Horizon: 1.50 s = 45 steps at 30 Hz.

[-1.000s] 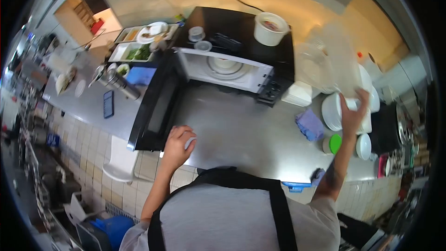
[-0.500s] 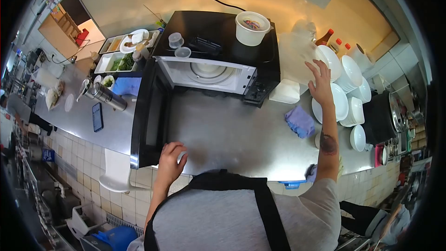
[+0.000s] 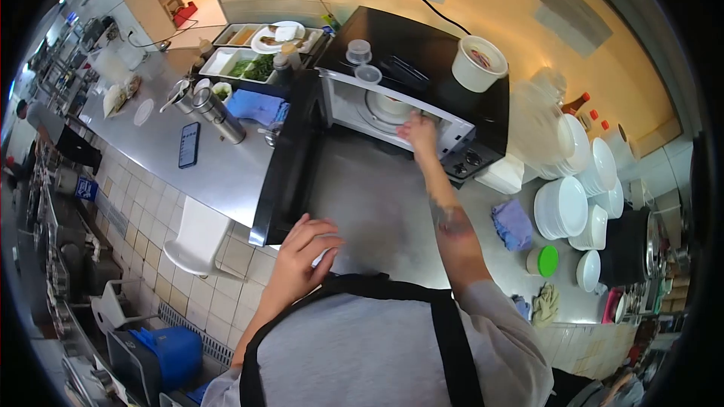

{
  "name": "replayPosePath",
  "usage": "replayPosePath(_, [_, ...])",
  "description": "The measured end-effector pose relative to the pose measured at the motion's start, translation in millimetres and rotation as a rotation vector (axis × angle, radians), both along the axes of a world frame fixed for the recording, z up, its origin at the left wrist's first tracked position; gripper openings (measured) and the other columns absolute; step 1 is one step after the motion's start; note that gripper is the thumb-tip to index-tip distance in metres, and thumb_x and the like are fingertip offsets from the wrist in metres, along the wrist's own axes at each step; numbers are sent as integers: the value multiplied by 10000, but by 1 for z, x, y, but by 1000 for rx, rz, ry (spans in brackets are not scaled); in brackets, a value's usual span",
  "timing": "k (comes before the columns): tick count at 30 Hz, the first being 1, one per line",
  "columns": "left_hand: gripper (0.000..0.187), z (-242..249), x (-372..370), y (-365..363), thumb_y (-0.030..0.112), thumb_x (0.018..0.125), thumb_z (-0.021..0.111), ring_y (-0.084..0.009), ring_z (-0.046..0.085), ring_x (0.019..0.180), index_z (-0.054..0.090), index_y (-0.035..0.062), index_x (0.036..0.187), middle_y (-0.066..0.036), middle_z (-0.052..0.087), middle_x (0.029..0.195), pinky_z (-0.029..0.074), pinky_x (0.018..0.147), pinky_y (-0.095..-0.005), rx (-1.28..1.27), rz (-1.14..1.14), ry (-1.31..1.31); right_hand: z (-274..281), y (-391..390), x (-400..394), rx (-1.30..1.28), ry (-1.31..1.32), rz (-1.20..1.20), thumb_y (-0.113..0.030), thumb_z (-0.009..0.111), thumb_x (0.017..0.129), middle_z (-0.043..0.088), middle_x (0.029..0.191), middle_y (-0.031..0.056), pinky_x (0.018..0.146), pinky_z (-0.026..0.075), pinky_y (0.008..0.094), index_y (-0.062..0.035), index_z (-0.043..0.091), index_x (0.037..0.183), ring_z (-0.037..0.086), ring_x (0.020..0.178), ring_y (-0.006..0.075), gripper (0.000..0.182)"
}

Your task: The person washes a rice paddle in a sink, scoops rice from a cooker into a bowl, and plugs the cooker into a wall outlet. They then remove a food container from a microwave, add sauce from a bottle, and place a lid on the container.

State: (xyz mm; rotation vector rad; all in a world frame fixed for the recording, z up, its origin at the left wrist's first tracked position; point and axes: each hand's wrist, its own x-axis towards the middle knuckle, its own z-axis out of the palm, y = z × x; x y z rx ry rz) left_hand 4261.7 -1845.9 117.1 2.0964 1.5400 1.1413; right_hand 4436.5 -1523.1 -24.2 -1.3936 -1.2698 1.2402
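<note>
A black microwave point(image 3: 422, 19) stands with its door point(image 3: 290, 151) swung out to the left. Inside, a white round dish point(image 3: 391, 104) rests on the glass turntable. My right hand point(image 3: 418, 134) is at the right side of the opening, fingers partly stretched toward the dish; no object shows in it. Whether the fingertips touch anything is hard to make out. My left hand point(image 3: 305, 256) hovers near the front edge of the steel counter point(image 3: 362, 203), by the door, with fingers loosely bent and apart, holding nothing.
On top of the microwave are a white tub point(image 3: 479, 64) and small plastic cups point(image 3: 359, 51). To the right stand stacked white plates point(image 3: 562, 207), a purple cloth point(image 3: 513, 224) and a green-lidded container point(image 3: 547, 260). A phone point(image 3: 188, 145) and steel canister point(image 3: 219, 114) lie left.
My right hand has gone from beside the stacked plates, leftward to the microwave opening. My left hand has shifted slightly right. The camera view has turned, and the green-lidded container now shows.
</note>
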Motion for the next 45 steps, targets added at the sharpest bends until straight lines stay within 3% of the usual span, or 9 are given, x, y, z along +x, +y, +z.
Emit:
replayPosePath(4, [130,10,-22,-20,-14,715,625,-265,590,959,618,48,829,-78,607,931,390,957,-456,114,195,-20,-23,70,-11,-65,243,-137,-190,482,907,632,844,163,618,549,327,61,511,1078,639,710,209,305])
replayPosePath(7, [139,4,-34,-31,-15,713,628,-259,591,960,622,49,836,-78,610,933,400,943,-465,79,283,-25,-153,188,25,-51,326,170,-176,426,933,546,1034,239,749,556,360,83,433,1116,636,825,300,317])
replayPosePath(10, [145,-2,-38,-35,-18,709,631,-260,592,958,621,47,839,-77,610,933,405,937,-465,67,280,-22,-39,96,10,-218,510,115,-179,405,941,530,1037,256,780,549,391,80,412,1132,630,857,317,322])
replayPosePath(20, [172,8,-31,1,-12,698,648,-310,564,1002,612,21,863,-119,579,995,442,881,-407,19,225,-40,-12,16,5,-156,325,-22,-385,381,946,590,941,193,693,546,388,39,476,1101,635,821,276,462])
replayPosePath(27, [253,-20,7,70,65,737,640,-370,488,1095,586,-10,972,-183,499,1155,411,906,-405,-75,231,210,-30,-159,89,65,-65,-148,-422,451,909,608,631,109,505,450,305,3,626,772,607,571,176,480])
replayPosePath(30, [260,-36,12,89,86,757,633,-366,519,1031,583,-18,990,-189,513,1138,427,868,-401,-161,295,202,-39,-165,190,286,-479,-657,-346,492,904,530,546,126,529,391,394,-5,597,686,508,519,250,418])
replayPosePath(33, [262,-51,22,120,120,765,638,-354,563,937,588,-30,975,-187,576,1001,446,816,-379,-167,284,85,-46,-144,276,262,-959,-1096,-325,579,841,569,734,146,658,430,407,-29,556,796,565,756,335,300])
replayPosePath(36, [276,-83,23,163,171,785,635,-326,583,924,595,-30,970,-178,603,961,453,802,-367,-194,307,-57,-80,-134,314,10,-1239,-965,-306,602,818,586,805,156,692,441,424,-33,536,868,574,820,348,285])
replayPosePath(45, [357,-130,-19,330,278,802,609,-285,624,842,609,-29,983,-182,644,879,464,765,-362,-352,506,-382,-105,-169,267,246,-1062,-671,-184,596,821,581,791,168,672,431,458,-18,533,826,561,766,347,178])
